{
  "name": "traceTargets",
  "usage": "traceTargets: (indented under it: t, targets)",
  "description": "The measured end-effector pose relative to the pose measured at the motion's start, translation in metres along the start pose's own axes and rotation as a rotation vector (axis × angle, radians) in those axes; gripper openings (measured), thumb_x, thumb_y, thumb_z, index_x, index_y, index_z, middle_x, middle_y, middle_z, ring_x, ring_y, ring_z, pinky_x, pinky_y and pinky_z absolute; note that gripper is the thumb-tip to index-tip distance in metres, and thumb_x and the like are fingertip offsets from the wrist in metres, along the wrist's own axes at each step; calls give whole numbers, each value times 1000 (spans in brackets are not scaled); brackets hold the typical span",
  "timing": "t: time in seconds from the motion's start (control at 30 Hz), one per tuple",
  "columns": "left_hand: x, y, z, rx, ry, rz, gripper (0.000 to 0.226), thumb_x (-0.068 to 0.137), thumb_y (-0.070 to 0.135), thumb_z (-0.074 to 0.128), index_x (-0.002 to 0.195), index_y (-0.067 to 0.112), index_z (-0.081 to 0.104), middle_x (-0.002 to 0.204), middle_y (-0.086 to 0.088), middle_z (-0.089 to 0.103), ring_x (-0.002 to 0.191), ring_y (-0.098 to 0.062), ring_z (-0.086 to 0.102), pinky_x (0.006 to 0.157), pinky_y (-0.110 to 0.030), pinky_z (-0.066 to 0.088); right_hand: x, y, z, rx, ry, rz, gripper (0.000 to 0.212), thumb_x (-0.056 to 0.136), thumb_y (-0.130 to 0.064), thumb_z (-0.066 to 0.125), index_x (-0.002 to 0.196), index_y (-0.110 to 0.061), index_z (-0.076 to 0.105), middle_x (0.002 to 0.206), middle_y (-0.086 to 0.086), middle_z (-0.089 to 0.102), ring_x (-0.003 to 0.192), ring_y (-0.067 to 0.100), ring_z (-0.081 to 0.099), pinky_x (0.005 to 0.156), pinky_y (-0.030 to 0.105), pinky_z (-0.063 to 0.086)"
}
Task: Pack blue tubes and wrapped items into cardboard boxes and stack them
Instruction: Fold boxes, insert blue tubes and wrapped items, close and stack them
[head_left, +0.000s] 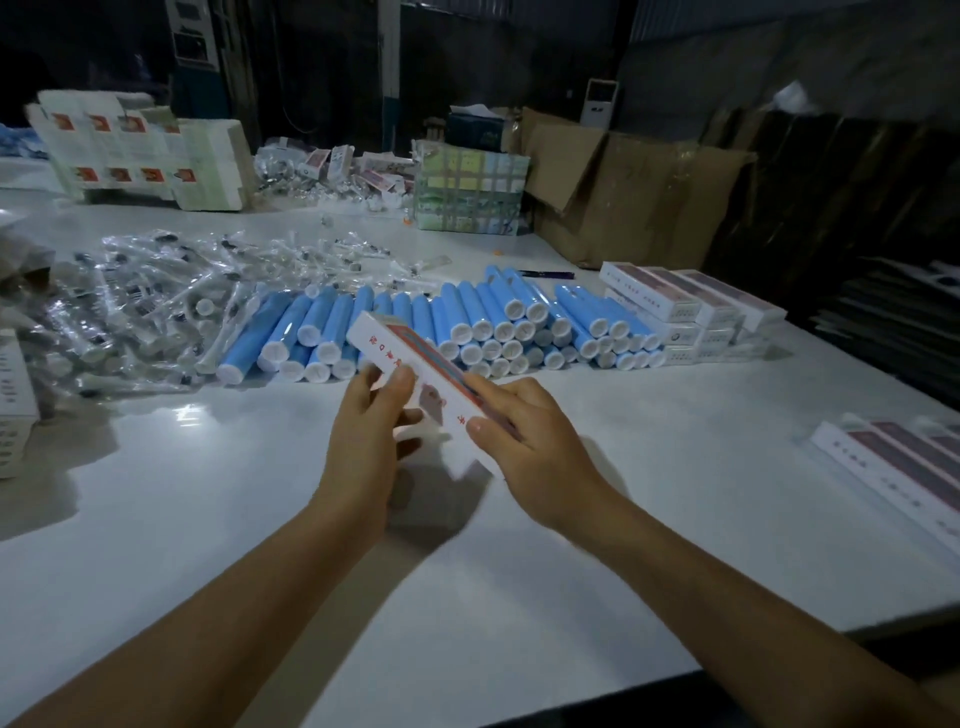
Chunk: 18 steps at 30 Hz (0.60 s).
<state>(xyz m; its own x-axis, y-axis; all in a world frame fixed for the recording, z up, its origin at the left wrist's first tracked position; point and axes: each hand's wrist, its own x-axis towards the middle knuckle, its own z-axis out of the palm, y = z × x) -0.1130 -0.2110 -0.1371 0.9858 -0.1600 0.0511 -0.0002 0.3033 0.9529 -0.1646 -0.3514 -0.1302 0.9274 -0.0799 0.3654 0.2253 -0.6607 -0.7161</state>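
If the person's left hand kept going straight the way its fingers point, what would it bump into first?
Apart from the white box the left hand already holds, probably the pile of blue tubes just beyond on the table, though depth is hard to judge.

Dim overhead light is glaring off the white table (218, 519), the far background is sinking into darkness, the hands are blurring slightly, and the edges are bowing outward.

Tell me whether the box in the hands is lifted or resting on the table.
Lifted. The box is held tilted above the white table by the left hand and right hand, its shadow falling on the surface beneath.
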Motion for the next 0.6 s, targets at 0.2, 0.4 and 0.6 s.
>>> traceTargets:
  t: [0.2, 0.4, 0.6]
  targets:
    - [0, -10, -1, 252, -51, 86, 31, 94, 27, 55, 125, 29, 53, 107, 10, 60, 92, -16, 62, 72, -32, 48, -37, 31, -85, -322, 152, 44, 57, 89, -42, 35, 145, -31, 35, 110, -7, 44, 104, 6, 37, 84, 8, 30]
    - [2, -17, -5, 342, -112, 123, 16, 92, 23, 59, 103, 35, 63, 99, 3, 67, 85, -18, 64, 71, -34, 47, -96, 109, -203, -788, 372, 257, 49, 91, -30, 38, 135, -11, 53, 118, 20, 56, 107, 38, 47, 97, 41, 33]
    - [1, -17, -6, 405, -113, 116, 15, 92, 23, 59, 96, 36, 67, 91, 3, 69, 86, -21, 64, 72, -36, 47, -122, 182, -312, -1001, 457, 722, 40, 100, -17, 36, 138, -14, 47, 129, 25, 48, 117, 41, 43, 100, 43, 31]
